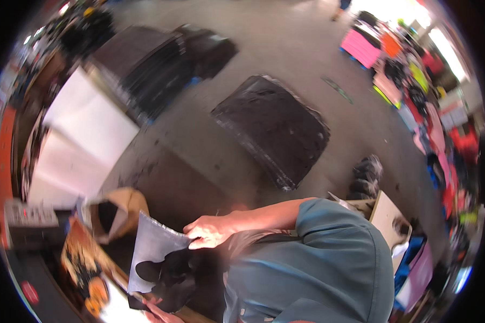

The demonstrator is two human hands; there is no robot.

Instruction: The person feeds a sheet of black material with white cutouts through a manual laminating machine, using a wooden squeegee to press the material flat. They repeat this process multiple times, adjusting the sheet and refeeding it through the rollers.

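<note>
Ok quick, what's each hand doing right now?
Right hand: closed on the top edge of the grey plastic bag.
Left hand: only partly in view at the bag's lower edge, by the black item; grip cannot be told.

Head-worn fisheye, looking down, close

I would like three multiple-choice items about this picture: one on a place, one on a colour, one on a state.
1. Where does the black mat lie?
A. on the concrete floor
B. on a shelf
C. in the hand

2. What colour is the sleeve?
A. red
B. blue-grey
C. white

3. What does the right hand do?
A. hangs free
B. presses the floor
C. pinches the grey plastic bag

Answers: 1 A, the mat lies flat on the floor; 2 B, the sleeve looks blue-grey; 3 C, its fingers close on the bag's top edge.
</note>
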